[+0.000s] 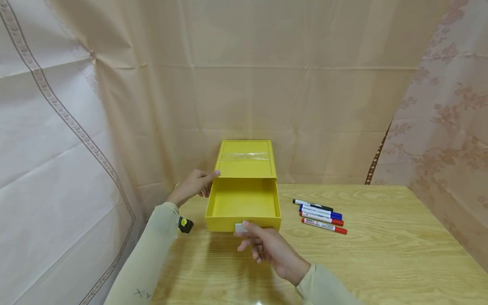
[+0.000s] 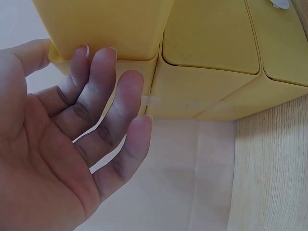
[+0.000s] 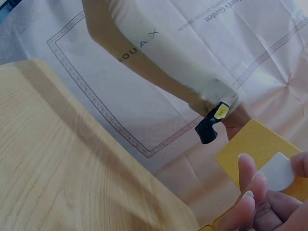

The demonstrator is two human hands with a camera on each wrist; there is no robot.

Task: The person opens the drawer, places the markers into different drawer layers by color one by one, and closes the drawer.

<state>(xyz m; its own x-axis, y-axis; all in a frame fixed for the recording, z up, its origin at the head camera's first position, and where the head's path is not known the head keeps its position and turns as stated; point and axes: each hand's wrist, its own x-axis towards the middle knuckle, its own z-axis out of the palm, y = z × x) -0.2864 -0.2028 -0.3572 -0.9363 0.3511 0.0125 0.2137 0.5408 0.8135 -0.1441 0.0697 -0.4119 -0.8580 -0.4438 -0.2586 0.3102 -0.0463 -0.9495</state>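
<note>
A yellow drawer unit (image 1: 245, 159) stands against the curtain, its top drawer (image 1: 244, 222) pulled out and bare inside. My right hand (image 1: 272, 250) pinches the white tab handle (image 1: 239, 228) on the drawer front. In the right wrist view that handle (image 3: 278, 173) shows between thumb and fingers. My left hand (image 1: 194, 184) rests its thumb on the unit's upper left edge. In the left wrist view the left hand's fingers (image 2: 108, 82) lie loosely bent beside the unit, overlapping the pulled-out drawer; lower drawers (image 2: 211, 38) are closed.
Several markers (image 1: 320, 217) with black, blue and red caps lie on the wooden table (image 1: 381, 245), right of the drawer. A black device with a yellow patch (image 1: 185, 224) sits at the left wrist. Cloth curtains (image 1: 305, 84) hang behind and at both sides.
</note>
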